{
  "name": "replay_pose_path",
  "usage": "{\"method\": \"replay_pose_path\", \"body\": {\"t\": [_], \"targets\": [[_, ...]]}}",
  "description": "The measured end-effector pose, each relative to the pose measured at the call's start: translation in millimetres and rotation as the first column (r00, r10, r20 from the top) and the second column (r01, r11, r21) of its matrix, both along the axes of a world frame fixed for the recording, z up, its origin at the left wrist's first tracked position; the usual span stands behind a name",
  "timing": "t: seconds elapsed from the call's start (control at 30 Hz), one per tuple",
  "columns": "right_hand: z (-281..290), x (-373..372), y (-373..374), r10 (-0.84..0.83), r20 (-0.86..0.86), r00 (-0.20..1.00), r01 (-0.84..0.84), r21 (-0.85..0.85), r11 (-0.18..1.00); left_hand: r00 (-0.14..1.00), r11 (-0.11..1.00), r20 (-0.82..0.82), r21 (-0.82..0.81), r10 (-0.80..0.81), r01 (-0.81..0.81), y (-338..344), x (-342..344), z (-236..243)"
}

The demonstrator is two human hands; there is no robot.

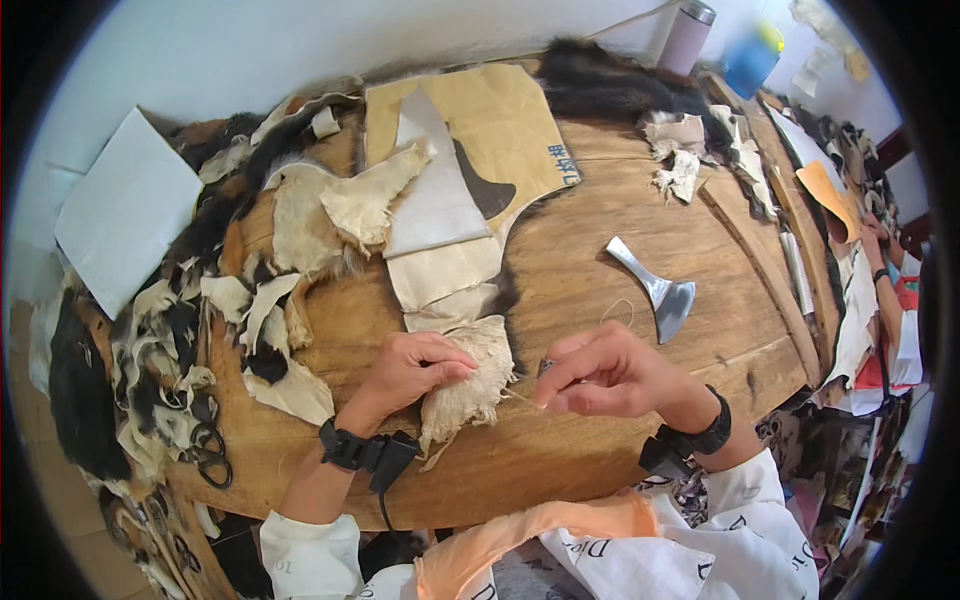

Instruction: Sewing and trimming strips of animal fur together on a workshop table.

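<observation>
My left hand (428,366) is closed on the upper left edge of a pale, rough-surfaced piece of hide (468,385) near the table's front. This hide joins or overlaps a long strip of pale hide (445,275) running away from me; which of the two I cannot tell. To the right, my right hand (605,370) pinches a thin thread (520,398) that stretches from the hide's right edge. Any needle is too small to make out. A loop of thread rises above the right knuckles. Beyond that hand lies a fan-bladed metal knife (657,290).
Brown paper patterns (520,110) lie at the back of the wooden table (590,460). Fur and hide scraps (165,340) pile up on the left, with black-handled scissors (212,450). A wooden strip (755,265) runs along the right. Another person's arm (887,300) shows at far right.
</observation>
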State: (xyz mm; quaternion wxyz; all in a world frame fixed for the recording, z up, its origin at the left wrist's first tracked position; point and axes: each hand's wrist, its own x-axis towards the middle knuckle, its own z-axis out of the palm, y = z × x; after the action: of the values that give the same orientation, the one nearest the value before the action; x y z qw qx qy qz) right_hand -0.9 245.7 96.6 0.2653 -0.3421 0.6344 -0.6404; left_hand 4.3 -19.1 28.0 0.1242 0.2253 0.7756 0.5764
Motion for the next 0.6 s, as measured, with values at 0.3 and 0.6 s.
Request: {"method": "replay_pose_path", "body": {"t": [0.3, 0.6], "targets": [[-23.4, 1.5, 18.7, -0.117, -0.105, 0.988, 0.126, 0.091, 0.988, 0.954, 0.934, 0.172, -0.305, 0.246, -0.186, 6.2, -1.2, -7.1], [-9.0, -62.8, 291.0, -0.944, -0.302, -0.136, 0.987, 0.046, -0.157, 0.899, 0.926, 0.281, -0.274, 0.336, -0.261, 12.3, -1.8, -2.0]]}}
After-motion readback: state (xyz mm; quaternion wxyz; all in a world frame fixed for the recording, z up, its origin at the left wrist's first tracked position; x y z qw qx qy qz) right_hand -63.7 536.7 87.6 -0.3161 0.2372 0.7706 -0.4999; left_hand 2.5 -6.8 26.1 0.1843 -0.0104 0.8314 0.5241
